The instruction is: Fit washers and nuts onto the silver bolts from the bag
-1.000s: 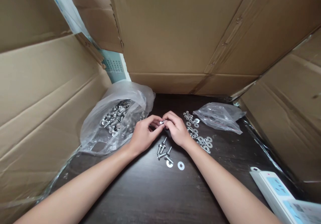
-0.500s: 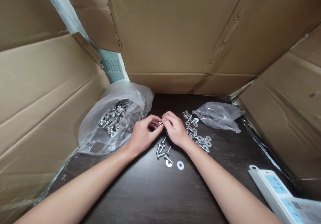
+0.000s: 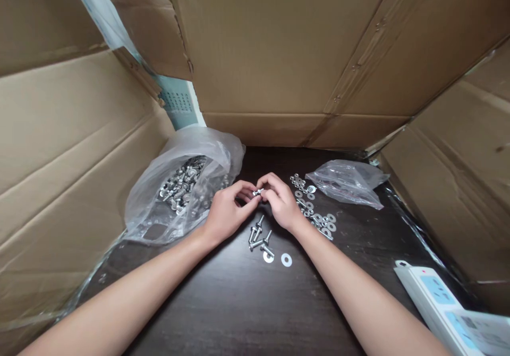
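Over the middle of the dark table, my left hand pinches a small silver bolt with a nut or washer on it between thumb and fingertips. From the other side my right hand meets the bolt's free end; its fingers are curled and the index finger arches above, so the bolt shows between both hands. The exact contact of the right fingertips is partly hidden. Just below lie several bolts in a small cluster. Two flat washers lie there: one partly under a bolt, another washer by itself.
A clear plastic bag full of bolts lies open at left. Loose washers, nuts and bolts are spread right of my hands, near a flattened plastic bag. A white power strip sits at lower right. Cardboard walls enclose the table.
My right fingers have parted slightly and shifted, uncovering more of the bolt between the hands. My left hand keeps its pinch in nearly the same place.
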A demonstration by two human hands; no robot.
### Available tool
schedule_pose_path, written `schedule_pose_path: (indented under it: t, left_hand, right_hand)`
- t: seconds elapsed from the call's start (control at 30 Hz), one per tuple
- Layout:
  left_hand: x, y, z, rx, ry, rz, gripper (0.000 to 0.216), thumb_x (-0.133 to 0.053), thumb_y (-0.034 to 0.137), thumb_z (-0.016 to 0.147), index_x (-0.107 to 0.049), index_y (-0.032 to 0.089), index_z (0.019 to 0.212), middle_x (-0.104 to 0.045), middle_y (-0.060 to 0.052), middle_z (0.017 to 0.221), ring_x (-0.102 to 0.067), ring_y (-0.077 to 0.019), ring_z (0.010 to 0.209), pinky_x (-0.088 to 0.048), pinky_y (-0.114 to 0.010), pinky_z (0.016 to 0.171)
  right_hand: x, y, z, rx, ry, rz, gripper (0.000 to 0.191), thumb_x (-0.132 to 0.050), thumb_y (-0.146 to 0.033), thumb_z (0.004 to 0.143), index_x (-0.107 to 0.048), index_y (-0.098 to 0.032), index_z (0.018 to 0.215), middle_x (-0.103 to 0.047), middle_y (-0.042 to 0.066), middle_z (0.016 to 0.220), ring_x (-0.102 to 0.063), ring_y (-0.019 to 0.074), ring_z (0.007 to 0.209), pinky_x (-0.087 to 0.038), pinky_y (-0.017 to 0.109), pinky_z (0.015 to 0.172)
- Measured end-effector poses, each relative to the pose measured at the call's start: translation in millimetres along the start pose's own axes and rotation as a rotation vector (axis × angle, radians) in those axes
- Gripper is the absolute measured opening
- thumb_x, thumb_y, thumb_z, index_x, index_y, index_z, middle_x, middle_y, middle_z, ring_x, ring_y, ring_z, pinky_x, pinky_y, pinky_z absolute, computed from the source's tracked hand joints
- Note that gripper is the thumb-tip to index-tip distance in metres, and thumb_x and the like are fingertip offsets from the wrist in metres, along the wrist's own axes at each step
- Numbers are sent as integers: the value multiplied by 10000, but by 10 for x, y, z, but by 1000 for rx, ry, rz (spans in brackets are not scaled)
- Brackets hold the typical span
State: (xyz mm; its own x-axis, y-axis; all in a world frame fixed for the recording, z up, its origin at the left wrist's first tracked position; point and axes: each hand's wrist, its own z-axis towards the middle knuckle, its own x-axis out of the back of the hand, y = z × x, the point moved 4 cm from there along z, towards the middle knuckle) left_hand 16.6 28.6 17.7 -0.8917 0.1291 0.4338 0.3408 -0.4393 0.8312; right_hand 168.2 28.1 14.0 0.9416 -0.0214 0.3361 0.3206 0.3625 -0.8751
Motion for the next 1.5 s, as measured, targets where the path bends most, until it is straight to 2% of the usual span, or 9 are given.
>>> schedule_pose_path:
  t: [0.2,0.33,0.4,0.5,0.63,0.83,0.93,1.17,1.5]
  left_hand:
    - [1,7,1,-7,4,10,114,-696,226,869,-697,198,980,-771,-14,873,-722,-156,763,-569,-243,659]
    - [2,4,2,-5,1,5,137,-703,223,873,-703,195,1008,-772,-13,878,-721,-152,767,-578,-252,697]
    - [6,-2,0,-3,6,7,144,-708,234,876,-705,194,1015,-773,-14,873,-723,-155,771,-583,-260,710]
    - [10,-8,-3,-2,9,5,139,-708,241,883,-704,193,1014,-774,-16,876,-724,-156,769,-582,-256,702]
    - [10,-5,0,-5,3,15,136,-710,235,881,-703,191,1009,-775,-15,886,-723,-154,777,-568,-242,675]
    - [3,0,7,5,2,-3,124,-708,213,879,-707,191,1002,-769,0,869,-718,-140,770,-562,-232,691]
    - [5,2,5,-8,3,-3,126,-703,211,882,-706,194,1007,-772,0,885,-720,-139,779,-563,-234,703]
    - [10,-12,-8,1,-5,8,146,-700,220,882,-701,205,1027,-771,3,881,-722,-141,778,-546,-222,653]
    - [3,-5,5,20,4,-1,125,-710,223,851,-690,195,971,-764,-7,855,-723,-150,763,-556,-235,661]
  right_hand:
    - [-5,-23,9,16,23,-52,236,-493,-269,927,-555,-210,707,-553,37,833,-551,186,792,-415,330,718]
    - [2,-7,6,16,22,-18,82,-506,-184,830,-548,-218,769,-539,26,854,-535,185,778,-416,327,704]
    - [11,7,3,-7,33,22,77,-512,-164,780,-545,-222,819,-533,16,863,-525,178,753,-418,323,691]
    - [9,19,5,-39,43,24,50,-516,-215,842,-550,-217,805,-540,18,856,-536,178,750,-427,328,698]
    - [-3,7,13,7,47,-50,241,-492,-265,926,-556,-209,700,-564,43,857,-566,195,837,-436,340,758]
    - [1,33,5,-12,39,23,81,-517,-154,803,-577,-207,809,-541,18,885,-536,167,755,-423,313,683]
    - [3,31,6,-24,36,37,62,-524,-177,807,-579,-207,806,-537,16,879,-535,167,741,-418,316,671]
    - [-3,12,13,16,35,-21,148,-504,-202,864,-565,-209,730,-572,40,874,-568,200,855,-427,330,721]
    - [-18,26,0,20,26,5,114,-504,-128,793,-586,-206,810,-562,37,940,-548,168,768,-424,312,666]
